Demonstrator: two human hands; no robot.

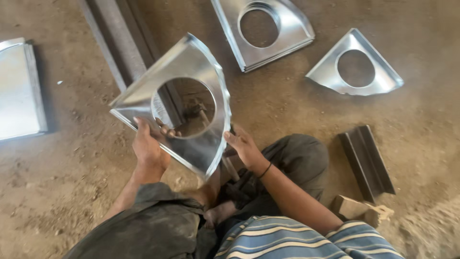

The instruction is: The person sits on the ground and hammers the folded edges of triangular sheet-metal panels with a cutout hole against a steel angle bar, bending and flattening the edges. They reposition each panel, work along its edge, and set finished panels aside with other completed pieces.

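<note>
The floor (297, 110) is bare, packed dirt, brown and dusty, with loose sand heaped at the lower right corner. A long steel bar (120, 43) runs across it from the top toward the middle. Two shiny sheet-metal pieces lie flat on the dirt, each a rounded triangle with a round hole: the near plate (287, 29) at top centre and the far plate (378, 72) to its right, well apart from each other. A flat metal sheet (19, 86) lies at the left edge. At the right sit a short dark angle iron (366, 160) and, just below it, a wood block (357, 208). The person sits on the ground with knees drawn up, in dark trousers and a striped shirt. Held up between the hands, tilted above the lap and over the bar, is a third piece of the same shape, the held plate (191, 62). The left hand (148, 148) clamps its lower left edge, thumb on the face beside the hole, fingers curled behind. The right hand (244, 146) presses against the lower right rim with fingers bent; how far they wrap around it cannot be told.
</note>
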